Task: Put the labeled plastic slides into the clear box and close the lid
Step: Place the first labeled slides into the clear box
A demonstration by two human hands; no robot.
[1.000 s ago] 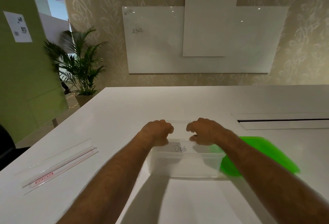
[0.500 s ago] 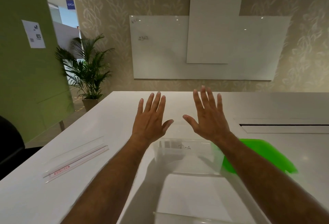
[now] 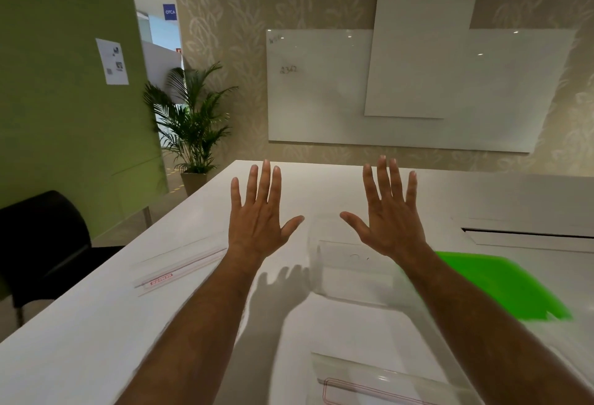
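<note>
A clear plastic box stands open on the white table, with faint handwriting on its far wall. Its green lid lies flat on the table just right of it. A clear slide with a red label lies to the left, and another clear slide with red outlines lies at the near edge. My left hand and my right hand are raised above the table, fingers spread, palms facing away, holding nothing. The right hand hovers over the box's far right part.
A black chair stands at the table's left. A slot with a flap is cut into the table at the right. A potted palm and a whiteboard are by the far wall.
Both hands left the box rim, where they were curled, and rose with fingers spread. The view tilted so that a second slide shows at the near edge.
</note>
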